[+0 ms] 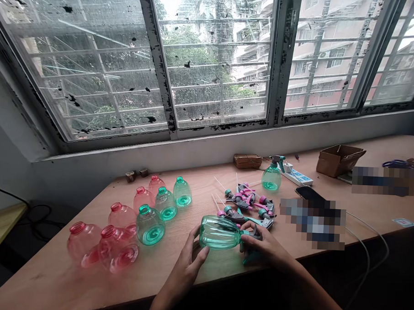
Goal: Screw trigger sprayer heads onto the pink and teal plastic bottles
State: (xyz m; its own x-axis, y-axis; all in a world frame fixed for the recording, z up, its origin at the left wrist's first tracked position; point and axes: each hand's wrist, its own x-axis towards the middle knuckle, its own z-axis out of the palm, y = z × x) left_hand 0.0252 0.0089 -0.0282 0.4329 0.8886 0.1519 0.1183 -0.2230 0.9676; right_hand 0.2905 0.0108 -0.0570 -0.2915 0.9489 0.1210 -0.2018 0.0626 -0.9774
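A clear green spray bottle [220, 232] lies sideways above the table's front edge, its neck pointing right. My left hand [189, 260] is closed around its base end, thumb below and fingers behind. At the neck, my right hand [267, 247] grips a grey and teal trigger spray head [256, 233]; the fingers partly hide the joint, so I cannot tell how tightly it is seated. Just beyond lies a pile of loose spray heads [242, 200], pink, teal and grey, with thin tubes sticking out. Several open green bottles [150, 225] and red bottles [115, 249] stand to the left.
A green bottle with its spray head fitted [271, 178] stands behind the pile, near a white power strip [299, 176]. Further right are a phone [310, 195], white cables and an open cardboard box [337, 161]. A windowed wall [207, 150] bounds the wooden table [187, 204] at the back.
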